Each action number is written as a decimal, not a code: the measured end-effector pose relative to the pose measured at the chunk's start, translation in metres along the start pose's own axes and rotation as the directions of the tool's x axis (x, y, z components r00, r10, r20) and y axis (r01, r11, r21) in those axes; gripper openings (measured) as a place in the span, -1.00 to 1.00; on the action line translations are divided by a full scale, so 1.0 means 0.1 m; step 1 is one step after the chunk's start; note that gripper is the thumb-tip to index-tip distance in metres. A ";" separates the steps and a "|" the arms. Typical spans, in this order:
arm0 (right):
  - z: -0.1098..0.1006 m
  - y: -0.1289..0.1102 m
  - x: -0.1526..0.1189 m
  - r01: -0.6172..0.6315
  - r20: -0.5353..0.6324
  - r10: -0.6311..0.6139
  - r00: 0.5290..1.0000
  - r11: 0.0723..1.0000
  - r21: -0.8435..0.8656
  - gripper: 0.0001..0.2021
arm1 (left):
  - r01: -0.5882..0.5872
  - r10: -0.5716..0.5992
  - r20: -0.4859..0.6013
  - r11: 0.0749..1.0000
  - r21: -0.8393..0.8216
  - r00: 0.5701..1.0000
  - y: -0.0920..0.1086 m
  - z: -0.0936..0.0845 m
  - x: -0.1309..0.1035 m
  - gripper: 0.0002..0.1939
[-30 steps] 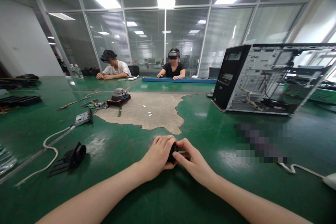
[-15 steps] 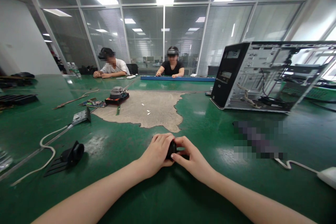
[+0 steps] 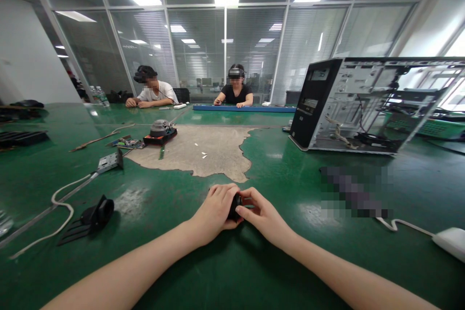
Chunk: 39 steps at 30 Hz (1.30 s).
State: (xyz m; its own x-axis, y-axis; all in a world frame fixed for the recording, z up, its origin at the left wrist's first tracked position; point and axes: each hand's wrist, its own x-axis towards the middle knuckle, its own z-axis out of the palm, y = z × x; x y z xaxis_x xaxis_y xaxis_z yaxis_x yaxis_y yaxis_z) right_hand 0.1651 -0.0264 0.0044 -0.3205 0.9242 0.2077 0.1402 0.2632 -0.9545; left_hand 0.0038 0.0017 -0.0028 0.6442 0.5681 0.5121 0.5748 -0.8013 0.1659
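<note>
In the head view, my left hand is wrapped over a small rounded black object near the middle of the green table. The fingers and thumb of my right hand curl against the object's right side. Most of it is covered by my fingers, so its kind cannot be made out. To the left lies a black plastic part with a round collar and thin prongs. Further left is a metal bracket beside a white cable.
An opened computer case stands at right, with a blurred dark item before it. A cooler-like part and a circuit board sit beyond a bare patch. Two people sit across the table behind a blue bar.
The whole view has shifted slightly, moving the scene a little to the left. My hands keep nearly the same grip, with the right fingers slightly shifted on the black object.
</note>
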 end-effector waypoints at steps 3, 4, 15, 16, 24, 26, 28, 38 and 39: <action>0.01 -0.02 -0.04 0.091 -0.027 -0.093 0.995 0.994 -0.058 -0.78 | 0.001 -0.001 0.022 1.000 -0.013 1.000 0.01 -0.02 0.00 -0.38; 0.01 -0.02 -0.05 0.104 -0.037 -0.107 0.994 0.992 -0.070 -0.80 | 0.003 -0.003 0.027 1.000 -0.015 1.000 0.02 -0.02 0.00 -0.38; -0.02 0.04 0.01 -0.057 -0.008 0.057 0.998 0.998 0.037 -0.76 | 0.006 -0.006 0.001 1.000 -0.012 1.000 0.00 0.01 0.00 -0.41; -0.02 0.04 0.00 -0.035 0.001 0.035 0.999 0.999 0.035 -0.76 | 0.007 -0.007 0.005 1.000 -0.014 1.000 0.00 0.01 0.00 -0.41; 0.00 0.01 -0.05 0.063 -0.031 -0.062 0.998 0.998 0.008 -0.83 | -0.001 0.001 0.001 1.000 -0.013 1.000 -0.01 0.02 0.00 -0.39; -0.01 0.02 -0.03 0.024 -0.029 -0.023 0.999 0.999 0.038 -0.80 | 0.001 -0.001 -0.006 1.000 -0.015 1.000 0.00 0.02 0.00 -0.41; -0.01 0.03 -0.01 -0.008 -0.034 0.010 0.999 0.998 0.058 -0.76 | 0.006 -0.007 -0.007 1.000 -0.019 1.000 0.00 0.02 0.01 -0.42; -0.01 0.00 -0.04 0.043 -0.005 -0.043 0.999 0.999 -0.018 -0.76 | 0.004 -0.004 0.025 1.000 -0.013 1.000 -0.01 0.00 0.00 -0.38; 0.00 0.00 -0.04 0.063 -0.010 -0.063 0.998 0.998 -0.026 -0.76 | 0.005 -0.005 0.029 1.000 -0.011 1.000 -0.01 0.01 0.00 -0.37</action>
State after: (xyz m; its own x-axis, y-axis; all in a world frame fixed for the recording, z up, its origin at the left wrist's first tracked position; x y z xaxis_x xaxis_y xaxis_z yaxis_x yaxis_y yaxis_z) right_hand 0.1670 -0.0304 0.0035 -0.3194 0.9084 0.2699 0.1437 0.3279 -0.9337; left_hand 0.0030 0.0026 -0.0037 0.6561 0.5771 0.4864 0.5723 -0.8005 0.1779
